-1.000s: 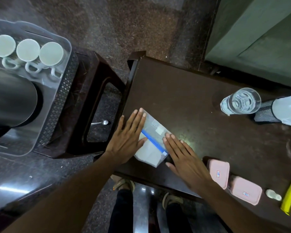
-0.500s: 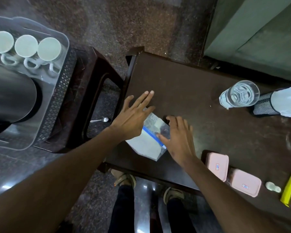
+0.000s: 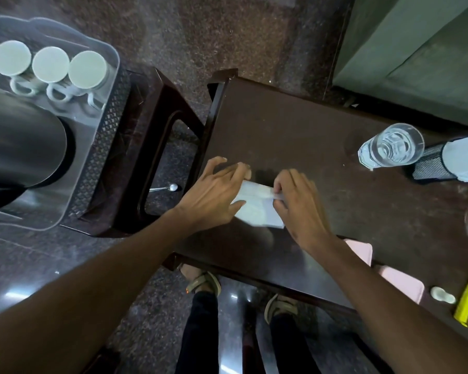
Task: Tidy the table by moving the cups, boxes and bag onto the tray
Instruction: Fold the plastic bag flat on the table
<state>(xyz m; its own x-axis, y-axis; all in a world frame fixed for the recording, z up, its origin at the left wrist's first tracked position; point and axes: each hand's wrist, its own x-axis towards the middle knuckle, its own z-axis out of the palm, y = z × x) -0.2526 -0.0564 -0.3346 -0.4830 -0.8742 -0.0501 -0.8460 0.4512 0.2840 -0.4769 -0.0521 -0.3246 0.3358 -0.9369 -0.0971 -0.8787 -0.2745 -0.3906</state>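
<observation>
The bag (image 3: 257, 209) is held flat on the table (image 3: 295, 125) near its left edge, its far rim pinched between the left hand (image 3: 214, 195) on its left and the right hand (image 3: 299, 209) on its right, both sets of fingers closed on it. The two pink boxes (image 3: 397, 279) are seen along the near edge to the right, partly hidden by the right forearm. Three cups (image 3: 49, 66) are seen upside down at the far edge of the tray (image 3: 100, 114), well apart from both hands.
</observation>
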